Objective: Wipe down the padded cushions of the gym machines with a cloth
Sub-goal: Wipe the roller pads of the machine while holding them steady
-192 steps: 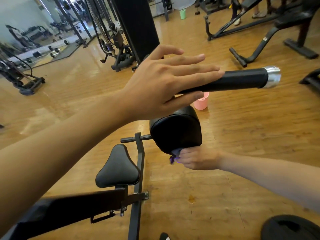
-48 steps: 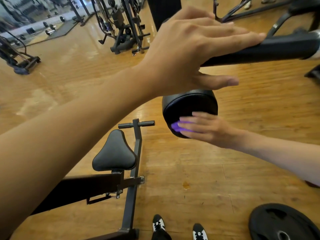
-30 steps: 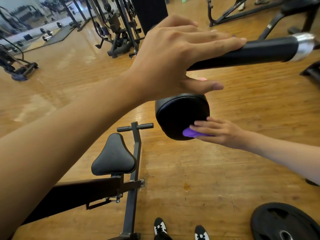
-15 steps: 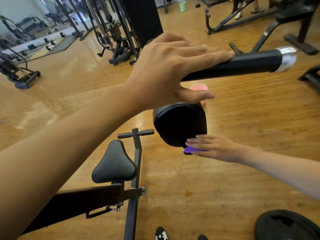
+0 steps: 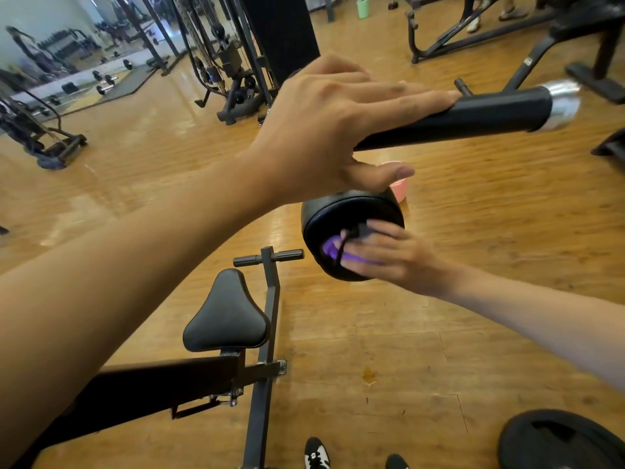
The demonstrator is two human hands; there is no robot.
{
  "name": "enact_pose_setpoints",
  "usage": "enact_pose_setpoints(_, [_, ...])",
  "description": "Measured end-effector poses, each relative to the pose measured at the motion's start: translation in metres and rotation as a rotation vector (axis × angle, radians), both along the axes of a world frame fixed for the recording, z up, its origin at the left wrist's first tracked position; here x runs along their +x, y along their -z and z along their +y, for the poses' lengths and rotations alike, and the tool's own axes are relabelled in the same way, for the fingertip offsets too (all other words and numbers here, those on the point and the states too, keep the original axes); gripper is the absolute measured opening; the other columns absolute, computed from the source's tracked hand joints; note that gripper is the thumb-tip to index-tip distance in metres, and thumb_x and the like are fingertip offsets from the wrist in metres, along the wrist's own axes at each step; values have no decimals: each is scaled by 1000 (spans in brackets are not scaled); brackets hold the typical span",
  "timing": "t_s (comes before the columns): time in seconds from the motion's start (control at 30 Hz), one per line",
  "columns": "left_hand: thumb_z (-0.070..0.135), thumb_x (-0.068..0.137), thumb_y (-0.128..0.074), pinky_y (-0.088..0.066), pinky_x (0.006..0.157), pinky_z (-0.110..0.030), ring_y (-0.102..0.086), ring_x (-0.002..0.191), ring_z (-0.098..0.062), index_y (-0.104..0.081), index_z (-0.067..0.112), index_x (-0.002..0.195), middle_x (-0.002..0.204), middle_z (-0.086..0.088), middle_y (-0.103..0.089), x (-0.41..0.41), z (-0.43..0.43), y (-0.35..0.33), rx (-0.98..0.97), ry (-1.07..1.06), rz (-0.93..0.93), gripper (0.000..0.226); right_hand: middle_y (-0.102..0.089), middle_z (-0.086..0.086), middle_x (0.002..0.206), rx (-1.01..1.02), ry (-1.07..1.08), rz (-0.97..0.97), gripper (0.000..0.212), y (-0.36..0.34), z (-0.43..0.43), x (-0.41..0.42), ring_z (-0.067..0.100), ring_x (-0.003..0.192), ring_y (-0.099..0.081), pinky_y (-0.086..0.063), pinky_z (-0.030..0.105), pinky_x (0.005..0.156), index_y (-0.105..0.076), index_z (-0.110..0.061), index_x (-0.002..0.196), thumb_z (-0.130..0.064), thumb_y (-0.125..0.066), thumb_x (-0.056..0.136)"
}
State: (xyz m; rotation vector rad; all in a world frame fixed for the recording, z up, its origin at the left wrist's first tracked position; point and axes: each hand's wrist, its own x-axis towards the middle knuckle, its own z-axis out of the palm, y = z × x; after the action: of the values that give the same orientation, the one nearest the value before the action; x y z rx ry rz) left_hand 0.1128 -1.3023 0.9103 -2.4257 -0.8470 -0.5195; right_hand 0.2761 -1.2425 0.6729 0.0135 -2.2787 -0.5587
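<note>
A black round padded roller cushion (image 5: pixel 341 214) hangs at mid-frame below a black bar (image 5: pixel 473 118) with a silver end cap. My left hand (image 5: pixel 331 130) lies on top of the bar with straight fingers, thumb beneath. My right hand (image 5: pixel 389 257) presses a purple cloth (image 5: pixel 329 248) flat against the cushion's round end face, fingers extended and blurred. A black padded seat (image 5: pixel 225 316) sits lower left on the machine's frame.
The black machine frame (image 5: pixel 263 367) runs down toward my shoes (image 5: pixel 316 453). A black weight plate (image 5: pixel 561 441) lies at the bottom right. A pink bucket (image 5: pixel 399 189) stands behind the cushion. Other gym machines and a green bin (image 5: pixel 362 6) stand at the back.
My right hand with the cloth has slid up from the cushion's lower edge onto its end face. My left hand stays on the bar.
</note>
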Motion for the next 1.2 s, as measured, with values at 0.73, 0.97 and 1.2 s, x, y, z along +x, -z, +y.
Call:
enact_pose_setpoints(0.73, [55,105,-48,-51,96,-47,-72,110,-24,-59,20,146,139,5,-67,-2,-4,3,9,0,9,56,-25,16,165,160,226,48,50,-22,-2,-24,31,152,-28,-17,47,126,-49,-23,151,-13,-60,103])
enact_pose_setpoints(0.97, [61,105,-37,-49,97,-44,-72,112,-22,-58,20,148,139,6,-67,1,-4,1,-3,2,5,63,-40,13,160,187,145,-277,34,12,-13,-18,25,150,-36,-27,41,124,-60,-8,138,-7,-56,105])
enact_pose_setpoints(1.2, [62,105,-38,-51,95,-46,-71,113,-20,-59,20,147,138,6,-67,1,-3,2,10,2,-5,63,-56,18,146,52,188,7,33,0,-23,-42,30,140,-50,-37,43,119,-62,-3,136,-2,-55,104])
